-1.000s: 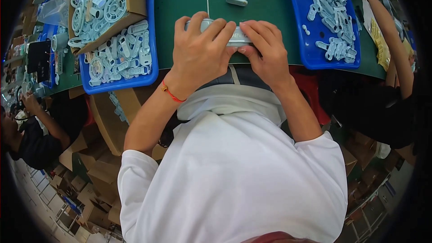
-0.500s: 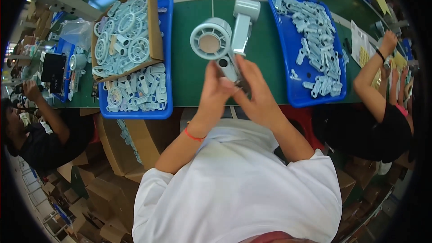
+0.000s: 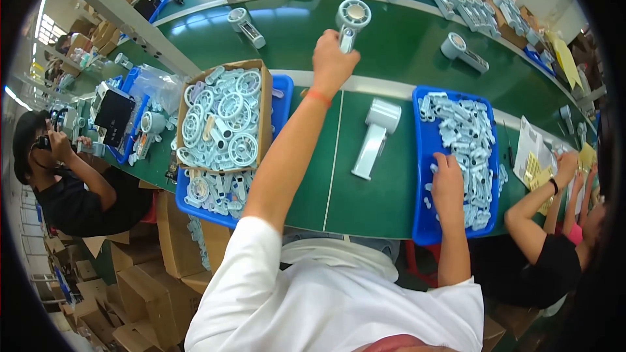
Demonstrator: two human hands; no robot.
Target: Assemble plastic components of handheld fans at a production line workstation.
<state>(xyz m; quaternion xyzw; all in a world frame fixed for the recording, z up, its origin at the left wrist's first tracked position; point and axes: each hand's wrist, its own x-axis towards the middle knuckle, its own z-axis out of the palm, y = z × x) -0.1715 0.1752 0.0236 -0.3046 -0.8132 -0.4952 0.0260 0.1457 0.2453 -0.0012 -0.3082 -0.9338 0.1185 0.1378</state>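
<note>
My left hand [image 3: 334,62], arm stretched far forward, is closed round the handle of a pale blue handheld fan [image 3: 354,15]. The round head of this fan points away from me, above the green belt. Over the blue tray [image 3: 420,218] on the right is my right hand [image 3: 448,186], its fingers curled down at the edge of a heap of small pale blue plastic parts [image 3: 464,133]. Whatever its fingertips pinch is too small to make out. Between my arms, a second handheld fan [image 3: 373,143] lies on the green table.
To the left, a cardboard box [image 3: 264,114] of round grilles and small parts rests on another blue tray [image 3: 283,85]. More fans [image 3: 246,27] lie along the green belt [image 3: 287,29]. Co-workers sit on both sides, and a metal post [image 3: 130,16] rises at the far left.
Both hands held the fan together over the table before. My left hand has carried it forward over the belt; my right hand has let go and moved to the right tray. The view has tilted up.
</note>
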